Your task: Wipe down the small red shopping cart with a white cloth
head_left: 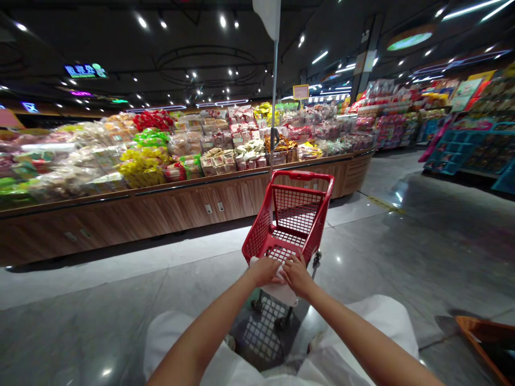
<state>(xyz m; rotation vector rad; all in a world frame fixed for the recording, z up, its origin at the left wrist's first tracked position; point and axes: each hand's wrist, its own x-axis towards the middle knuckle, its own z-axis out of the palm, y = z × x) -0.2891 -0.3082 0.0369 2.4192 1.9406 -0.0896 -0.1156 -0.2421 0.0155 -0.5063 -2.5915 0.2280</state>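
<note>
Red shopping cart [277, 242] seen from above, standing upright on a grey tiled floor [193, 273], with its handle [300, 175] at the end farther from the wearer and its basket holding no visible goods. At the near end of the cart, a white piece [281, 294] is seen beneath and between the two hands; whether it is a cloth or a panel of the cart cannot be told. The left hand [265, 271] is laid over the left part of the cart's near end, its fingers curled downward and close together. The right hand [296, 274] is placed just beside it, its fingers partly bent and slightly spread, one being pointed toward the basket. Whether the white piece is gripped by either hand cannot be told. Wheels [281, 323] are shown under the cart's near end. White trousers [382, 316] are seen on both sides below the cart. At the cart's far left corner a thin pole [275, 69] is raised, topped by a white flag [269, 19]. Beyond the cart, a wooden counter [181, 212] is heaped with bagged goods [241, 145]; well to the cart's right, blue racks [454, 150] are placed
</note>
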